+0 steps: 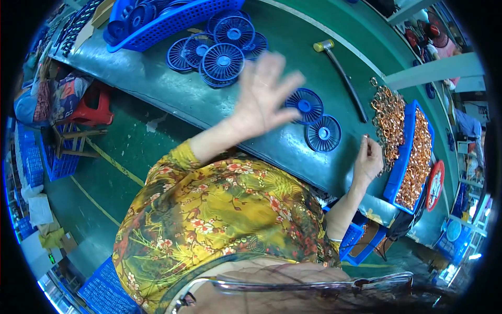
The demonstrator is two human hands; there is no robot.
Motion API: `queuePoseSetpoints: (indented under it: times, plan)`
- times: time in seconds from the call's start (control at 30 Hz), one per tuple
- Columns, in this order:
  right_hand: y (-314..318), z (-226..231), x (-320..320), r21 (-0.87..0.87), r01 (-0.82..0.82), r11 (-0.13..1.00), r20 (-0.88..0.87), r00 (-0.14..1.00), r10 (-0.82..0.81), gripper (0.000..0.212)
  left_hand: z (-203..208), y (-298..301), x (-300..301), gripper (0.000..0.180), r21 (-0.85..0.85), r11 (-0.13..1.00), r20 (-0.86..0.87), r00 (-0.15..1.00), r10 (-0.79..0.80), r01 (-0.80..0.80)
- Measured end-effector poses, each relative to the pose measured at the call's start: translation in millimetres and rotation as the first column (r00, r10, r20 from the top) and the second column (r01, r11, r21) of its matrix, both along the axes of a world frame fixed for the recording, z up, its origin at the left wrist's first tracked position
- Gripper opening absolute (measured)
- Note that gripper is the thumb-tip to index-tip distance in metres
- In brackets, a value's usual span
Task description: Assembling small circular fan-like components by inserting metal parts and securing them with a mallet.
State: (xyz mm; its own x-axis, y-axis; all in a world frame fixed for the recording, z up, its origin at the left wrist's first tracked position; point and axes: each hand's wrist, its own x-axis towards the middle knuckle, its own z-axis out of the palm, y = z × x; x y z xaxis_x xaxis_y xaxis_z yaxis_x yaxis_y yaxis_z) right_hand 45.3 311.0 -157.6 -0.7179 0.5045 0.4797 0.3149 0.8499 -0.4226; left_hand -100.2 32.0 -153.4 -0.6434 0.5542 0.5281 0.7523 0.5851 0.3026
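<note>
My left hand (264,97) is raised over the green table with its fingers spread, slightly blurred and holding nothing. Close to its fingertips lie several round blue slotted plastic covers (223,61), stacked and overlapping. Two more blue covers, one (304,106) touching the other (323,133), rest flat between my hands. My right hand (369,159) is closed, with thumb and finger pinching a small copper-coloured ring (365,136) mostly hidden by the fingertips. Just beyond it spreads a loose heap of copper-coloured rings (388,123).
A blue tray (392,183) of copper-coloured rings stands at the right edge. A hammer with a yellow head (324,46) lies across the far side of the table. At far left is a blue basket (178,23) of covers. A red stool (94,107) stands on the floor.
</note>
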Motion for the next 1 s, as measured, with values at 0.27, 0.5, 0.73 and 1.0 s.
queuePoseSetpoints:
  times: [0.27,0.5,0.73,1.0]
  plan:
    - [-52.8,16.7,-19.7,-0.011,-0.317,0.949,-0.283,0.911,0.301,0.011,-14.5,-69.9,-45.8,0.08,0.129,0.873,-0.153,0.861,0.486,-0.47]
    - [-75.6,24.7,-27.7,0.197,-0.389,0.9,-0.382,0.815,0.436,0.018,1.1,-51.8,-18.9,0.037,0.326,0.923,0.138,0.976,0.169,-0.206]
    - [-102.8,34.9,-35.3,0.318,-0.523,0.791,-0.326,0.723,0.609,0.024,16.4,-3.9,13.7,0.026,0.698,0.702,0.575,0.694,-0.432,-0.141]
    - [-116.9,46.8,-48.1,0.309,-0.554,0.773,-0.131,0.78,0.612,0.017,22.1,10.1,28.1,0.027,0.665,0.745,0.619,0.598,-0.509,-0.054]
